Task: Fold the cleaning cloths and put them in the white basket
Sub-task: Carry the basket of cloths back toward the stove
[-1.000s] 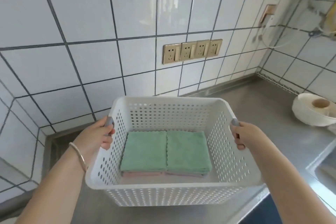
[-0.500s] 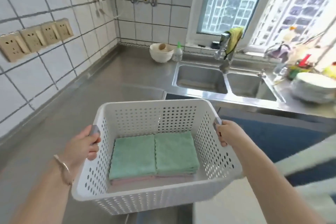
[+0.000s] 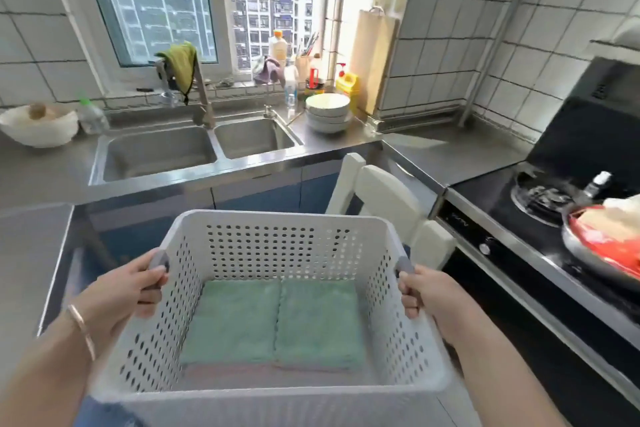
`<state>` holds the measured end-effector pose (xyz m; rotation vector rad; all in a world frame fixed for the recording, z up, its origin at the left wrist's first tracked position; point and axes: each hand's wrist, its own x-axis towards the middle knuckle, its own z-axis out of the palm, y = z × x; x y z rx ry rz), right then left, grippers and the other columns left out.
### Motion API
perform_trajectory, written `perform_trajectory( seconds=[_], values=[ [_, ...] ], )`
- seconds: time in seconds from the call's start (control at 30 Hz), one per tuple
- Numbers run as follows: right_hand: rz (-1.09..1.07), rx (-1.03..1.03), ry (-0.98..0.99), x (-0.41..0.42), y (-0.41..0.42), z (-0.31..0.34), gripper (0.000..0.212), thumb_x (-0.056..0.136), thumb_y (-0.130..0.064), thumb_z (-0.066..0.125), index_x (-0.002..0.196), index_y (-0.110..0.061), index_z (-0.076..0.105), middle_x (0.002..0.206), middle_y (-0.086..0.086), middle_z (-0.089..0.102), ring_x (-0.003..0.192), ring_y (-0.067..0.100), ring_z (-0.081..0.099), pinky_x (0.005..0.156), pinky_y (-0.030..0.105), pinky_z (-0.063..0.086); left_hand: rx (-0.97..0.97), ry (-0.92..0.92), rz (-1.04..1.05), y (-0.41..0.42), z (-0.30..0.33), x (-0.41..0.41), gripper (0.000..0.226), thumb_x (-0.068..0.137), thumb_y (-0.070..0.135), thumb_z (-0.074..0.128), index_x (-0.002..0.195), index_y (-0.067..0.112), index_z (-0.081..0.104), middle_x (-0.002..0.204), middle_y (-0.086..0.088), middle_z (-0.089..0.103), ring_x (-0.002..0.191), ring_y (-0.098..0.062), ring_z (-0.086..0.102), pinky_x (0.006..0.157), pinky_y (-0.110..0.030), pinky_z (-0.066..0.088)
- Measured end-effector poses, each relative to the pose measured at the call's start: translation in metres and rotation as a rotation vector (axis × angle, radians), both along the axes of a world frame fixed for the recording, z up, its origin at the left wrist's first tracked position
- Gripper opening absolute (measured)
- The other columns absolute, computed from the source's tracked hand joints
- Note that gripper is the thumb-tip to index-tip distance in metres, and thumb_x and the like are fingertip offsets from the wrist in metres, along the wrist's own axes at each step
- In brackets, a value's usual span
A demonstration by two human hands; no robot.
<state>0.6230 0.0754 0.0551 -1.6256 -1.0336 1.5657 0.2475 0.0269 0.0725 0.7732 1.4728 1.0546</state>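
Observation:
I hold the white perforated basket (image 3: 277,229) in the air in front of me, off the counter. My left hand (image 3: 128,291) grips its left grey handle and my right hand (image 3: 426,291) grips its right grey handle. Inside, two stacks of folded cleaning cloths lie flat side by side on the bottom: the left stack (image 3: 232,319) and the right stack (image 3: 318,319) both have a green cloth on top. Pink and greyish cloth edges show beneath them at the near side.
Ahead is a steel counter with a double sink (image 3: 156,156), a tap draped with a yellow-green rag (image 3: 180,66), stacked bowls (image 3: 327,113) and bottles by the window. A white chair (image 3: 384,204) stands just beyond the basket. A stove with a pan (image 3: 602,243) is on the right.
The basket has been lifted off the counter and carried round to the right: the view swung from the tiled wall with sockets to the sink, window and stove. Both hands kept their grip.

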Motion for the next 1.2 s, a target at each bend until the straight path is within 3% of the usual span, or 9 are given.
perform_trajectory(
  seconds=[0.2,0.43,0.67,0.77,0.87,1.0,1.2],
  values=[
    [-0.134,0.015,-0.067,0.170,-0.065,0.014,0.022,0.096,-0.008,0.040,0.075,-0.010,0.042,0.057,0.000,0.038,0.044,0.008,0.035,0.044,0.019,0.035,-0.013,-0.071,-0.187,0.018,0.002,0.167,0.035,0.097,-0.001,0.030,0.091,0.018,0.058,0.063,-0.005,0.033,0.030,-0.002,0.027,0.034,-0.010,0.021],
    [-0.457,0.053,-0.063,0.315,-0.128,0.021,0.025,0.096,-0.008,0.041,0.072,-0.011,0.046,0.058,0.000,0.035,0.041,0.007,0.032,0.039,0.019,0.029,0.049,-0.059,-0.421,0.049,0.009,0.332,0.030,0.095,-0.004,0.033,0.107,0.013,0.056,0.060,-0.003,0.037,0.029,-0.001,0.028,0.033,-0.009,0.023],
    [-0.752,0.149,-0.064,0.416,-0.147,0.035,0.031,0.095,0.001,0.034,0.067,-0.011,0.039,0.057,0.003,0.030,0.030,0.004,0.030,0.030,0.014,0.025,0.110,-0.029,-0.627,0.100,0.022,0.469,0.035,0.094,-0.005,0.031,0.070,0.015,0.047,0.052,0.002,0.035,0.028,0.000,0.024,0.034,-0.005,0.019],
    [-0.797,0.186,-0.123,0.449,-0.123,0.045,0.030,0.091,0.007,0.031,0.068,-0.012,0.040,0.060,0.003,0.027,0.030,0.004,0.028,0.031,0.013,0.024,0.147,-0.011,-0.685,0.140,0.031,0.512,0.033,0.095,-0.005,0.030,0.069,0.014,0.041,0.056,-0.002,0.032,0.027,0.000,0.023,0.035,-0.004,0.019],
    [-0.803,0.224,-0.165,0.471,-0.087,0.061,0.029,0.090,0.007,0.032,0.071,-0.011,0.044,0.060,0.004,0.028,0.031,0.004,0.028,0.031,0.014,0.023,0.162,-0.064,-0.691,0.181,0.044,0.540,0.030,0.095,-0.003,0.032,0.072,0.014,0.041,0.045,0.003,0.041,0.026,0.001,0.026,0.034,-0.003,0.021],
    [-0.786,0.278,-0.151,0.488,-0.019,0.081,0.012,0.096,-0.002,0.039,0.092,-0.011,0.047,0.059,0.002,0.030,0.032,0.002,0.029,0.031,0.014,0.024,0.223,-0.053,-0.677,0.254,0.051,0.560,0.028,0.095,-0.002,0.036,0.077,0.016,0.048,0.062,-0.003,0.038,0.030,0.000,0.027,0.033,-0.006,0.019],
    [-0.739,0.330,-0.133,0.511,0.127,0.095,0.025,0.094,-0.004,0.042,0.071,-0.012,0.043,0.057,0.000,0.033,0.035,0.004,0.029,0.031,0.015,0.025,0.286,-0.021,-0.606,0.377,0.082,0.567,0.031,0.095,-0.001,0.035,0.072,0.016,0.048,0.063,-0.003,0.038,0.030,0.000,0.028,0.034,-0.007,0.019]
  ],
)
